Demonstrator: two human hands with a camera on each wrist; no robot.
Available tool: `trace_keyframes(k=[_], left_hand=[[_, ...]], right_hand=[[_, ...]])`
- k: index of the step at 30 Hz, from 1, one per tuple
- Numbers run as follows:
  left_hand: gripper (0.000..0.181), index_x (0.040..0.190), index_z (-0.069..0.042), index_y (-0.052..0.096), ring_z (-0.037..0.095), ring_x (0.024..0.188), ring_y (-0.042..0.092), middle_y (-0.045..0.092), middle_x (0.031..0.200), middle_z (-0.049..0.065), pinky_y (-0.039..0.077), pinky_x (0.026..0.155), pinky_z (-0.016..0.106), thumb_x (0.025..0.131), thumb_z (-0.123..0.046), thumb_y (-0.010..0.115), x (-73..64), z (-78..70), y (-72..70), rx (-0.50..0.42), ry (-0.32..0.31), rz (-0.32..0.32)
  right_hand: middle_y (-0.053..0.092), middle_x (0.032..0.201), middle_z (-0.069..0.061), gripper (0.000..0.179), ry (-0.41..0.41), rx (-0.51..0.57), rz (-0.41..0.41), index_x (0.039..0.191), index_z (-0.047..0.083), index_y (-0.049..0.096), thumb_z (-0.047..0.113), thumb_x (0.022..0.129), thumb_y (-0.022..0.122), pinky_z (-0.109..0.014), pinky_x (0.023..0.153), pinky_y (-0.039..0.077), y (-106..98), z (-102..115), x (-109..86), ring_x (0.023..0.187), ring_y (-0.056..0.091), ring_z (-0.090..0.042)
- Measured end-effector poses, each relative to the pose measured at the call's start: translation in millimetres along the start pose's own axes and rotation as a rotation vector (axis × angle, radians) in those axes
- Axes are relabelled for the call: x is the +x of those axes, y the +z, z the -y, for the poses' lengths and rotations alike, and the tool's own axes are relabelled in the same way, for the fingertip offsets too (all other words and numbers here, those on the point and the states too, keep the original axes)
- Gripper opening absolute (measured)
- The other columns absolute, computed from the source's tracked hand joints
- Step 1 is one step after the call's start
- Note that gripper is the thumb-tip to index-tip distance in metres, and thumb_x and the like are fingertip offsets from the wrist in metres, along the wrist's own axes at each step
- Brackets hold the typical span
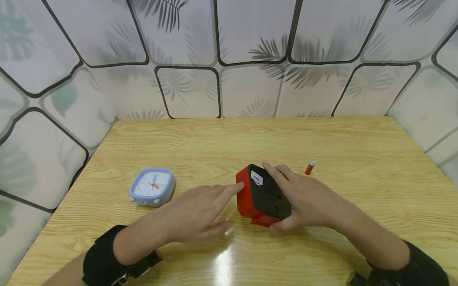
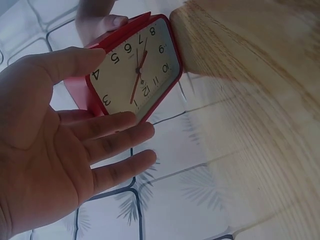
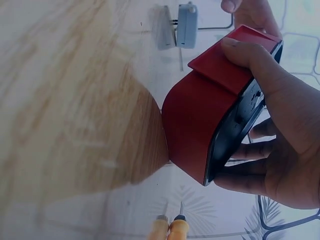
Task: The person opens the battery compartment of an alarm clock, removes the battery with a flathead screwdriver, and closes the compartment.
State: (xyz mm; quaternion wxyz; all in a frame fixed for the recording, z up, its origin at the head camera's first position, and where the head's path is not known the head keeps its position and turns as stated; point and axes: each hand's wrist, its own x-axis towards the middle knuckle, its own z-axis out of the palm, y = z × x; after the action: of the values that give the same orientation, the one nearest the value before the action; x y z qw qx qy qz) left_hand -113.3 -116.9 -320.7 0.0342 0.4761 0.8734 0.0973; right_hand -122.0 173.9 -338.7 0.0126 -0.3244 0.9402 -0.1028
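Observation:
My right hand (image 1: 307, 198) grips a red alarm clock (image 1: 245, 194) by its black back, which faces up and carries a white sticker. The thumb lies on the red side in the right wrist view, and the other fingers reach round the far edge. The clock is tilted, with one corner close to the table. Its white dial (image 2: 142, 70) shows in the left wrist view. My left hand (image 1: 200, 210) has its fingers extended, the index fingertip touching the clock's red side. A small orange-red battery (image 1: 309, 168) is on the table beyond my right hand.
A light blue alarm clock (image 1: 152, 186) lies face up on the wooden table (image 1: 200, 147), left of my left hand. An orange-yellow cylinder with a dark collar and thin tip (image 3: 178, 229) appears low in the right wrist view. Patterned panels (image 1: 250, 87) border the table.

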Motion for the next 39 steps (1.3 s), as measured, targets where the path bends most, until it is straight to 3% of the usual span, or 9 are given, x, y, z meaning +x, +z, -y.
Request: trace_keyframes(k=[11,19,25,30,39], left_hand=[[0.077,0.154,-0.002,0.031,0.023,0.127,0.058,0.059,0.140,0.011,0.049,0.107,0.040,0.095,-0.039,0.065,0.5,0.5,-0.5,0.054,-0.031,0.044],[0.069,0.150,-0.002,0.038,0.025,0.127,0.058,0.059,0.140,0.013,0.048,0.108,0.041,0.098,-0.041,0.061,-0.1,1.5,0.9,0.038,-0.044,0.118],[0.062,0.147,-0.004,0.042,0.024,0.133,0.054,0.055,0.145,0.012,0.045,0.111,0.040,0.099,-0.038,0.059,0.0,3.2,4.1,0.023,-0.017,0.169],[0.064,0.150,-0.007,0.042,0.023,0.137,0.050,0.047,0.153,0.010,0.043,0.113,0.039,0.097,-0.037,0.063,0.8,3.2,5.6,0.026,0.016,0.176],[0.065,0.150,-0.013,0.044,0.025,0.136,0.050,0.040,0.157,0.012,0.046,0.111,0.040,0.095,-0.039,0.066,-0.1,3.1,6.3,0.067,0.033,0.176]], right_hand=[[0.050,0.136,-0.008,0.129,-0.010,-0.070,-0.009,0.157,0.006,0.025,0.071,0.061,0.081,-0.035,0.077,0.059,1,1,0.8,0.095,0.061,-0.015],[0.053,0.135,-0.012,0.125,-0.034,-0.114,0.003,0.154,0.008,0.034,0.075,0.060,0.079,-0.048,0.095,0.055,3,-1,0.2,0.112,0.060,-0.030],[0.053,0.130,-0.008,0.124,-0.083,-0.127,0.014,0.153,0.009,0.039,0.071,0.055,0.084,-0.047,0.097,0.051,5,-3,0.2,0.111,0.057,-0.026],[0.054,0.130,-0.008,0.121,-0.104,-0.136,0.035,0.150,0.008,0.043,0.065,0.052,0.086,-0.051,0.101,0.046,7,-4,-0.5,0.120,0.054,-0.029],[0.055,0.128,-0.005,0.119,-0.120,-0.151,0.038,0.148,0.010,0.047,0.064,0.050,0.086,-0.049,0.098,0.043,10,-2,0.6,0.118,0.052,-0.025]])
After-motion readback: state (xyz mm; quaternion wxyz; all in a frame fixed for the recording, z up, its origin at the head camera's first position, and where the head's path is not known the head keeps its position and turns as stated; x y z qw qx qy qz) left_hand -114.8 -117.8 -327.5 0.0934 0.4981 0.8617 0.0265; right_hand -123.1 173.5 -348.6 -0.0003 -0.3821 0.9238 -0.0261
